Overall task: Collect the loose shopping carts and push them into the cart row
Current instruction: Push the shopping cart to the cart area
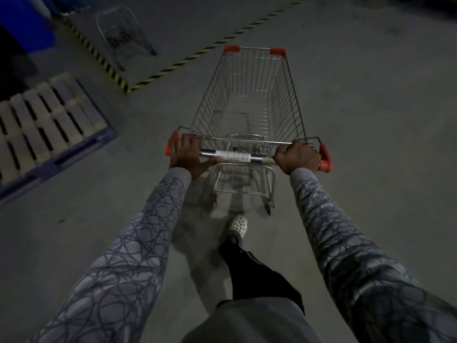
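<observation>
The left hand (188, 154) and right hand (296, 157), set apart, clasp opposite ends of the chrome handlebar (232, 157) of an empty wire shopping cart (249, 95) directly ahead, likely light, rigid and free-rolling, best steered from that bar across smooth concrete floor (371, 120) past a wooden pallet (44, 125) and striped hazard tape (163, 70).

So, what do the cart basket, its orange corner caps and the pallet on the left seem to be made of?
Cart basket: thin bright wire grid, likely plated steel. Corner caps: matte orange, probably plastic. Pallet: pale slats, apparently wood, on a blue frame.
</observation>
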`<state>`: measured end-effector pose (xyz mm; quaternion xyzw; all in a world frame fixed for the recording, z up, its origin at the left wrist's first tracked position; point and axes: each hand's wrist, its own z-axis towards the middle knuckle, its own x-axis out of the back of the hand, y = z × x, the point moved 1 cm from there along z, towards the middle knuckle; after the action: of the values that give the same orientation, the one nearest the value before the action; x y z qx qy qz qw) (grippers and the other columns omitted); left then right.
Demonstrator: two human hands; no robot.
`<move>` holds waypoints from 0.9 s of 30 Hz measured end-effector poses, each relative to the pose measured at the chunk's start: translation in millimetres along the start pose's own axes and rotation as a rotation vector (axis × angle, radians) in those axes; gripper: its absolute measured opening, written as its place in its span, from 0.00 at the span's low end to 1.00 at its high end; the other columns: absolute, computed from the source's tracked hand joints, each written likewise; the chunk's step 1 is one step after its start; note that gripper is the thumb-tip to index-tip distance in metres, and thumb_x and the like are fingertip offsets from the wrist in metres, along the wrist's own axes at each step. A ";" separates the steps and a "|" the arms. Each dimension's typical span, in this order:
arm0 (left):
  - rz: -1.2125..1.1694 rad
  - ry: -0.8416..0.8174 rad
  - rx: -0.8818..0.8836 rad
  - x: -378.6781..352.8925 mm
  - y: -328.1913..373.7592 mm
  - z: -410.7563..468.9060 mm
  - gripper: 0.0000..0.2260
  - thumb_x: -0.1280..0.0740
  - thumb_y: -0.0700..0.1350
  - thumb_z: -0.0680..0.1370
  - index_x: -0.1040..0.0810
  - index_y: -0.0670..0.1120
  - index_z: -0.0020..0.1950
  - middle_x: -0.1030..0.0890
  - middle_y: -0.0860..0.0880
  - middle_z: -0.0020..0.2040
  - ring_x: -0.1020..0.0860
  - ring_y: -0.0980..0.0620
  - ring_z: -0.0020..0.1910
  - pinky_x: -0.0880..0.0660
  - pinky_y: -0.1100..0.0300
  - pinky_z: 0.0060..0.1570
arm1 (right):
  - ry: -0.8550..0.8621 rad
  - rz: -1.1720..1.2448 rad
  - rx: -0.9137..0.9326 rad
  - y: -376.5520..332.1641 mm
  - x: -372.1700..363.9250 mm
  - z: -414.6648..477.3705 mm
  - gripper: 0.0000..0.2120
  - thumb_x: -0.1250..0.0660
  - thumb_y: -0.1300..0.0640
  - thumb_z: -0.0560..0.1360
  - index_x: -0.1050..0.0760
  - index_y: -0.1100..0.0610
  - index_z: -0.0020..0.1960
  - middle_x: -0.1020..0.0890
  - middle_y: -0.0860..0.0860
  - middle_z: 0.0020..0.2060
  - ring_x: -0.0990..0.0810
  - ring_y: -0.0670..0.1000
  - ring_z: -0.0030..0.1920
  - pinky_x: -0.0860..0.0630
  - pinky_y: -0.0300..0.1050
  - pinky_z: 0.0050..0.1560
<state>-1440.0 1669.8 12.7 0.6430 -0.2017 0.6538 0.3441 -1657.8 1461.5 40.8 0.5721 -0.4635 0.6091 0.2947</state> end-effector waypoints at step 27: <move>0.104 0.004 0.220 -51.3 -169.2 737.7 0.47 0.49 0.81 0.66 0.25 0.36 0.48 0.23 0.36 0.46 0.22 0.35 0.50 0.29 0.40 0.61 | -0.159 -0.091 0.225 -414.4 -32.5 669.8 0.27 0.46 0.40 0.78 0.20 0.59 0.57 0.17 0.60 0.55 0.19 0.62 0.57 0.28 0.52 0.57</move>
<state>-805.5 1254.4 -0.1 0.6643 -0.1610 0.6902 0.2375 -999.8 1027.3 47.0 0.6684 -0.3875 0.5960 0.2186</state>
